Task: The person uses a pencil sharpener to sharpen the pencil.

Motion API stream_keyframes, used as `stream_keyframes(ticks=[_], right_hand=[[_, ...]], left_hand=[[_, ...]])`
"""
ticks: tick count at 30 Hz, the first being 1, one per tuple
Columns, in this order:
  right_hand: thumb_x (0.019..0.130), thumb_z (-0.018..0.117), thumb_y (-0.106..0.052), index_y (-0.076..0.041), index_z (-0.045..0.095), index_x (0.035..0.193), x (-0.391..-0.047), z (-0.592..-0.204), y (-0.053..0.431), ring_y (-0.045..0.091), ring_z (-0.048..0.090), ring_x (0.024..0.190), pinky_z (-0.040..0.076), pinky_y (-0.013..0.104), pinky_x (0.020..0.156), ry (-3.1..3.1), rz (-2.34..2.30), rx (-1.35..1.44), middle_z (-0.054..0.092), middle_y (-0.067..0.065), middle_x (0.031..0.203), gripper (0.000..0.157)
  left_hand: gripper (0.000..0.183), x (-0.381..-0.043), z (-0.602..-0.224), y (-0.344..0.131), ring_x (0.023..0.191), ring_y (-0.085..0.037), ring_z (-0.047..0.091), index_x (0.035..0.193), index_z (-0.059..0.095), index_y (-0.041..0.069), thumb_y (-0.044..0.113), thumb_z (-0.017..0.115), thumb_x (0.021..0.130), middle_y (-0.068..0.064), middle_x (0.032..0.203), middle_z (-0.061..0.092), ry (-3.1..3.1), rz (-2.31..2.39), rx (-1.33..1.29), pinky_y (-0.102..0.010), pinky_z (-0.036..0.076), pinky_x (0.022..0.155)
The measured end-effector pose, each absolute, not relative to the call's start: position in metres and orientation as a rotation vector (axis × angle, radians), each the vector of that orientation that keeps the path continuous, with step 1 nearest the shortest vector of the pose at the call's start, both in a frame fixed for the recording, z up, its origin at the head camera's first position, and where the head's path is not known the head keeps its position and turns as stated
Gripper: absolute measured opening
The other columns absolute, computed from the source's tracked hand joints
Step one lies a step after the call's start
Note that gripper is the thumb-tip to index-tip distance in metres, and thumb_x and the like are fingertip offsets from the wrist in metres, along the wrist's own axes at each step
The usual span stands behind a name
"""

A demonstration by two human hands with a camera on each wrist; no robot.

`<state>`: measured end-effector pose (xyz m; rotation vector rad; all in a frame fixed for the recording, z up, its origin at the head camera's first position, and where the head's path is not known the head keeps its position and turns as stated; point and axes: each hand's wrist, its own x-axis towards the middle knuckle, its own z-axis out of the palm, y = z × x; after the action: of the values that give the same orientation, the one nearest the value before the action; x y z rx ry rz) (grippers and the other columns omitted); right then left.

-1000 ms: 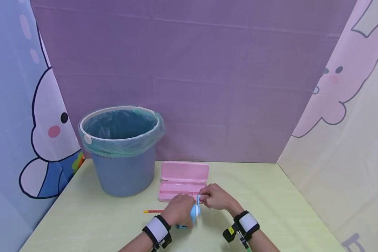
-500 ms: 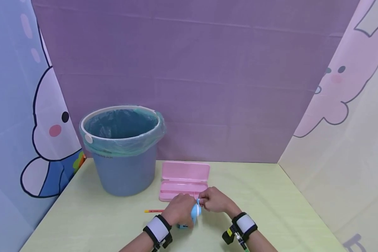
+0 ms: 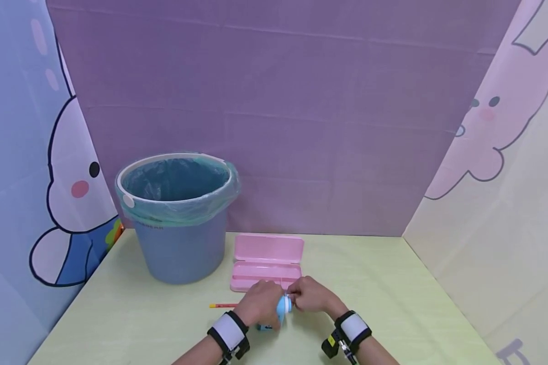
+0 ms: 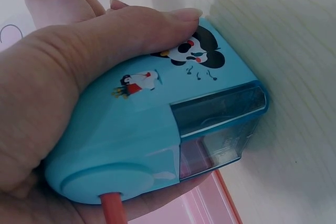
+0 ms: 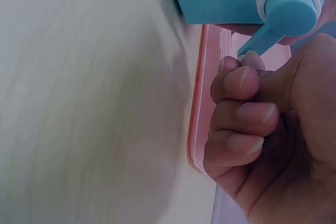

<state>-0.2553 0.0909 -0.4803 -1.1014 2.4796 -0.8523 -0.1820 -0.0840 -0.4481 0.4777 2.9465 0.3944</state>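
Observation:
My left hand (image 3: 259,305) grips a light-blue crank pencil sharpener (image 4: 136,124) printed with cartoon figures, thumb across its top. A red pencil (image 4: 113,209) sticks out of the hole in its end; its yellow-tipped end (image 3: 219,305) points left in the head view. On the sharpener's opposite end is a crank handle (image 5: 265,39) with a white ring at its base. My right hand (image 3: 312,295) pinches the tip of that crank between thumb and forefinger, the other fingers curled. A see-through shavings drawer (image 4: 218,129) shows on the sharpener's side.
Just beyond the hands, an open pink pencil case (image 3: 268,249) lies on the pale table (image 3: 370,284). A blue bin (image 3: 180,253) lined with a green-blue bag stands at the back left. Printed cloth walls close off the back and sides.
My right hand has moved a little down and toward me, turning the crank from upright to lower. The left hand and the sharpener stay in place.

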Motion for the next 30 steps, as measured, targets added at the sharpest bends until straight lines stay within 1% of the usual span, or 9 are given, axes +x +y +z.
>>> stream_keyframes(ticks=[6,10,13,17,20,24,30], right_hand=[[0.087,0.056,0.003,-0.013,0.06,0.068,-0.255,-0.483,0.091,0.002,0.036,0.051,0.031,0.018,0.05,2.497,-0.832,-1.086,0.046,-0.01,0.06,0.025],[0.086,0.056,0.003,-0.012,0.065,0.072,-0.256,-0.483,0.092,0.002,0.037,0.051,0.032,0.018,0.05,2.496,-0.834,-1.078,0.048,-0.01,0.061,0.023],[0.084,0.056,0.003,-0.012,0.067,0.074,-0.255,-0.484,0.092,0.002,0.037,0.051,0.031,0.018,0.051,2.488,-0.832,-1.082,0.049,-0.011,0.062,0.021],[0.081,0.057,0.004,-0.013,0.063,0.07,-0.253,-0.486,0.093,0.002,0.037,0.049,0.03,0.019,0.049,2.466,-0.81,-1.073,0.047,-0.012,0.06,0.021],[0.081,0.057,0.003,-0.015,0.06,0.067,-0.251,-0.487,0.093,0.003,0.037,0.047,0.029,0.019,0.047,2.466,-0.8,-1.054,0.047,-0.012,0.057,0.023],[0.081,0.057,0.003,-0.015,0.059,0.065,-0.247,-0.488,0.093,0.005,0.037,0.045,0.029,0.02,0.045,2.461,-0.798,-1.002,0.046,-0.011,0.055,0.024],[0.09,0.061,-0.004,-0.013,0.061,0.063,-0.24,-0.49,0.092,0.005,0.038,0.04,0.029,0.021,0.042,2.433,-0.744,-0.968,0.046,-0.012,0.049,0.028]], left_hand=[[0.042,-0.182,-0.447,-0.084,0.069,-0.01,0.05,0.088,0.067,0.015,0.026,0.098,0.062,0.008,0.075,0.058,2.957,0.376,0.493,-0.026,0.042,0.071],[0.042,-0.182,-0.447,-0.084,0.07,-0.011,0.05,0.089,0.068,0.016,0.025,0.097,0.062,0.008,0.076,0.059,2.947,0.394,0.476,-0.026,0.043,0.071],[0.041,-0.182,-0.447,-0.083,0.071,-0.011,0.05,0.09,0.068,0.016,0.025,0.097,0.062,0.008,0.077,0.058,2.943,0.41,0.469,-0.026,0.043,0.071],[0.04,-0.182,-0.447,-0.083,0.07,-0.011,0.05,0.089,0.07,0.016,0.025,0.098,0.062,0.009,0.076,0.059,2.95,0.426,0.486,-0.026,0.043,0.069],[0.039,-0.182,-0.448,-0.083,0.07,-0.011,0.05,0.089,0.072,0.016,0.024,0.098,0.061,0.009,0.075,0.059,2.952,0.44,0.489,-0.025,0.043,0.068],[0.038,-0.182,-0.448,-0.083,0.069,-0.01,0.05,0.088,0.072,0.016,0.024,0.098,0.06,0.009,0.075,0.059,2.96,0.435,0.498,-0.025,0.043,0.067],[0.039,-0.18,-0.447,-0.084,0.068,-0.011,0.05,0.086,0.069,0.016,0.026,0.098,0.061,0.008,0.074,0.058,2.971,0.405,0.486,-0.025,0.043,0.066]])
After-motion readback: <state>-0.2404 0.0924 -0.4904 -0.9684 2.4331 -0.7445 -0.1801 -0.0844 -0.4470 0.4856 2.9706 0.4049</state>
